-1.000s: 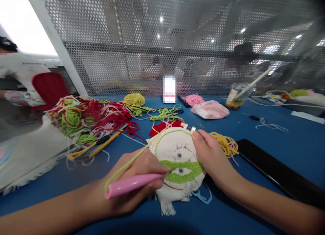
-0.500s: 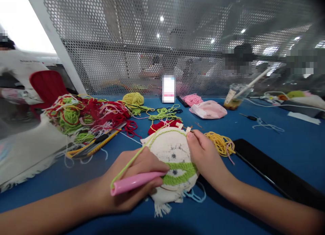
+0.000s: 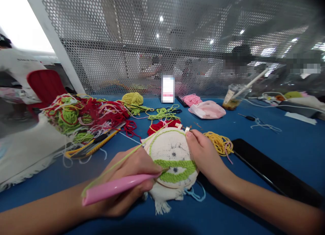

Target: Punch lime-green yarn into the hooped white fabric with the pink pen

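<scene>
My left hand (image 3: 135, 175) is closed around a pink punch needle (image 3: 114, 189), its metal tip close to the green stitching at the left of the cloth. Light green yarn (image 3: 111, 164) trails from the handle's back end, over the hand, toward the hoop's far side. My right hand (image 3: 207, 153) pinches the right rim of an embroidery hoop (image 3: 166, 143) stretched with white cloth. The cloth carries a green looped band, a green outline along its upper edge and dark printed marks. Light blue yarn (image 3: 196, 193) hangs beneath the hoop. Fingers under the rim are hidden.
Tangled red and green yarn (image 3: 86, 114) lies left, beside a yellow utility knife (image 3: 104, 143). A black phone (image 3: 274, 170) and yellow yarn (image 3: 218, 143) lie right. A drink cup (image 3: 232, 98), a pink plastic bag (image 3: 207, 109) and a lit phone (image 3: 168, 89) stand farther back.
My left hand has drawn the punch needle back to the left and slightly down, so its metal tip now shows. My right hand keeps its hold on the hoop.
</scene>
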The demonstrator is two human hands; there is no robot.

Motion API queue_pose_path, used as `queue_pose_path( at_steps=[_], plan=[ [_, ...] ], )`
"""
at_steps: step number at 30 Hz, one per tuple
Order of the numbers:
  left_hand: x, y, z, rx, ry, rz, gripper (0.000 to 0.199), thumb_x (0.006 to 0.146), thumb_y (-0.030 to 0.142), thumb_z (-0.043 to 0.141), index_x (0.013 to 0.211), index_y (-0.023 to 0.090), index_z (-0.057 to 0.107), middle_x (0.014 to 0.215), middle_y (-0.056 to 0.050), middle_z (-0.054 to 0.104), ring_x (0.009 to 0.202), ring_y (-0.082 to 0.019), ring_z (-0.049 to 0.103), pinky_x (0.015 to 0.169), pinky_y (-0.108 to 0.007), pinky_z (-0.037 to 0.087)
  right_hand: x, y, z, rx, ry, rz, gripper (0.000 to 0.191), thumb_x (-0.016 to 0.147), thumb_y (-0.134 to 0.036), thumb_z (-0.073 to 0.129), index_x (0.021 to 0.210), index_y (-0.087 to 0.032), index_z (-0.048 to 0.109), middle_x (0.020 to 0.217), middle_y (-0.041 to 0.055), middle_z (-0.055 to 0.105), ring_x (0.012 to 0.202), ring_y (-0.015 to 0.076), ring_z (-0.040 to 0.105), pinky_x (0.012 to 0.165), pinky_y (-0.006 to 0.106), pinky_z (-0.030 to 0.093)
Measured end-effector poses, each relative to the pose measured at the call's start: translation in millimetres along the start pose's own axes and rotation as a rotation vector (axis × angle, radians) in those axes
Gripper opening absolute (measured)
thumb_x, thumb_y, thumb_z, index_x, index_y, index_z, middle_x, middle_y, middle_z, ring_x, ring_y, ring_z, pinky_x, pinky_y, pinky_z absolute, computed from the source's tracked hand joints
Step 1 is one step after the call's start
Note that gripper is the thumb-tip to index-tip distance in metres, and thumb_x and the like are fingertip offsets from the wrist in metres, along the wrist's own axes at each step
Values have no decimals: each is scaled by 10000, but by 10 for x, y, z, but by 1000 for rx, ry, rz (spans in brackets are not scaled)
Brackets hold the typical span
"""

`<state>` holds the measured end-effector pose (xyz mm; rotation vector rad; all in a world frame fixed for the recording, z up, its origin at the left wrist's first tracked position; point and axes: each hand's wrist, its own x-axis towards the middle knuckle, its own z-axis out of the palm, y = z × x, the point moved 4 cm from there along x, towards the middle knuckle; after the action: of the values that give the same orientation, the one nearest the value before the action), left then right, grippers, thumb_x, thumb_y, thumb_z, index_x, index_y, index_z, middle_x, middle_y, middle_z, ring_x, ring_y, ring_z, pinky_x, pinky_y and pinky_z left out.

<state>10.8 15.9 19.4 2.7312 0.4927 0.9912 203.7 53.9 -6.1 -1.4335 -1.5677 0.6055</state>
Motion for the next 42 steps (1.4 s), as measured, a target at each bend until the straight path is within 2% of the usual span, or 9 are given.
queue_pose_path(
  at_steps=[3,7,12,19,24,27,31,34,42],
  plan=[
    [-7,-3,-9,-29,-12,-20,188,818,154,432,1001,157,476,908,-67,581,819,-183,530,727,-319,439,3,9,2,8,-2,9,284,863,-369,308,662,-187,393,629,-17,417,594,128,392,525,255,296],
    [-11,-6,-12,-26,-28,-32,195,818,165,429,1008,150,474,974,-82,560,897,-205,513,779,-340,426,6,14,2,-2,-2,5,286,862,-373,315,654,-189,386,620,-22,405,583,126,379,519,252,290],
    [2,11,-28,13,-34,-10,189,801,126,455,984,130,500,874,-72,593,820,-191,537,746,-320,426,1,1,1,-6,-1,12,288,867,-370,306,661,-188,394,625,-24,408,590,124,377,527,249,295],
    [-7,-21,3,-17,-15,-30,227,826,173,434,1051,180,462,947,-60,598,935,-210,515,804,-337,417,-4,-7,1,-16,5,5,287,865,-362,305,661,-185,405,632,-15,428,598,130,388,537,259,298],
    [2,-26,38,-10,-11,-51,191,831,186,424,1007,187,497,929,-67,603,893,-201,536,757,-324,431,11,18,7,-10,9,0,276,861,-366,318,672,-186,409,631,-13,437,582,126,391,524,257,298],
    [38,-45,81,41,-72,-71,180,832,190,437,992,194,518,891,-58,610,831,-188,548,701,-302,436,-38,-59,-24,-1,21,-30,263,870,-345,314,670,-191,389,632,-16,424,580,123,384,517,252,296],
    [127,-21,169,-3,-219,48,247,825,175,485,1071,155,492,920,-62,622,828,-170,544,736,-292,430,-164,-257,-100,48,42,-120,222,882,-301,319,685,-205,357,628,-34,388,556,106,360,495,228,297],
    [151,-41,197,56,-261,33,286,820,189,506,1105,183,490,920,-52,618,807,-168,542,712,-290,433,-176,-277,-121,36,59,-136,214,882,-291,319,690,-205,359,630,-33,392,557,107,360,498,227,299],
    [53,-14,40,27,-25,29,223,793,190,486,1013,181,528,872,-57,637,817,-183,564,724,-291,452,-6,-31,-27,6,28,-46,253,862,-341,313,684,-191,414,663,-1,443,614,139,402,542,256,328]
  ],
)
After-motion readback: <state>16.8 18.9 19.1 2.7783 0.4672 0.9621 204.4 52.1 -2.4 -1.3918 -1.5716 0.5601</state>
